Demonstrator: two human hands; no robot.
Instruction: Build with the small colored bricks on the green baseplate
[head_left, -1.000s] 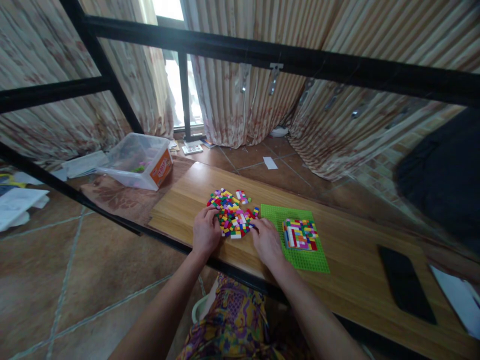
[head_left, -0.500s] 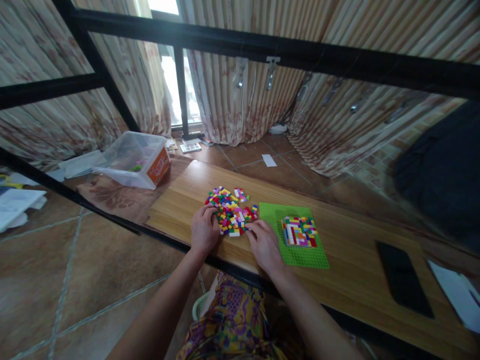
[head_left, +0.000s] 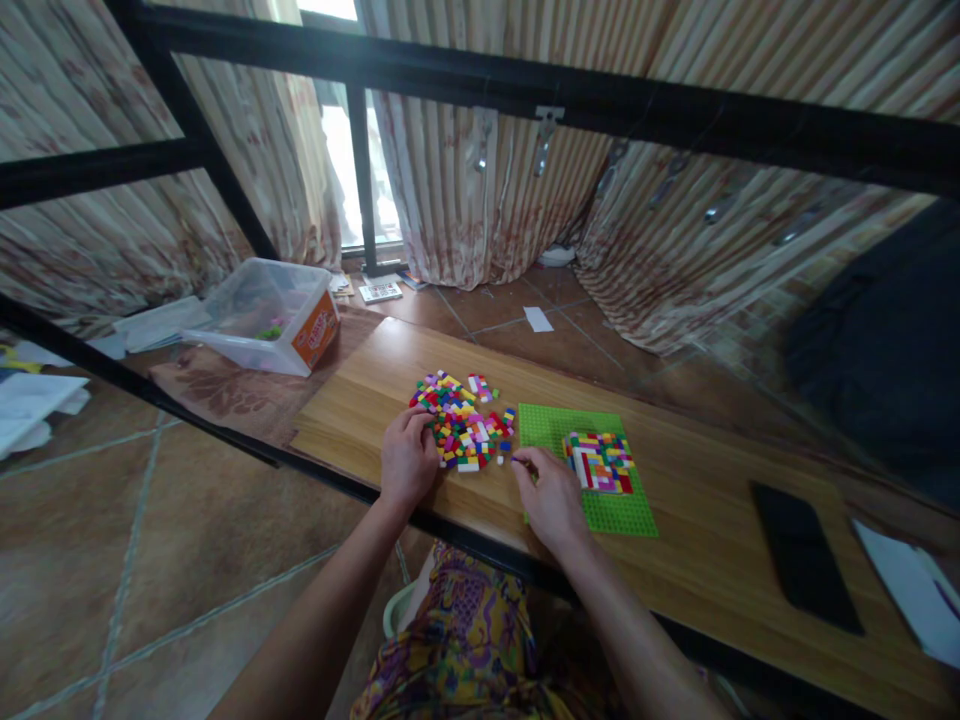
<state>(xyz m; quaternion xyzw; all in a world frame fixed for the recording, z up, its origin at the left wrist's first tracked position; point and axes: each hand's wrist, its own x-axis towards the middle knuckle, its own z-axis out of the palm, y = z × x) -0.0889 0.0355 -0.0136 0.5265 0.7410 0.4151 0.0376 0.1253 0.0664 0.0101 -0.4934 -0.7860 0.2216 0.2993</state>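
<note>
Loose toy bricks (head_left: pixel 469 432) in many colours lie in a pile on the wooden table. My left hand (head_left: pixel 409 455) rests at the pile's left edge, its fingers bent and touching the bricks; whether it grips one is hidden. Thumb and forefinger of my right hand (head_left: pixel 551 497) are pinched on a small dark brick (head_left: pixel 519 460), which looks blue or purple. That hand is over the left part of a green baseplate (head_left: pixel 540 425). On the plate stands a low block of built-up bricks (head_left: pixel 604 464), with white, red, pink and green on top.
A dark phone-like slab (head_left: pixel 806 555) and white paper (head_left: pixel 907 590) lie at the table's right end. Beyond the left end stands a clear plastic bin (head_left: pixel 259 300) with an orange label. A black metal rail (head_left: pixel 465 540) runs along the near edge.
My right hand has moved right, away from the pile to the baseplate, with a small dark brick in its fingertips. A blue and a white brick now show beside the pile. My left hand has hardly moved.
</note>
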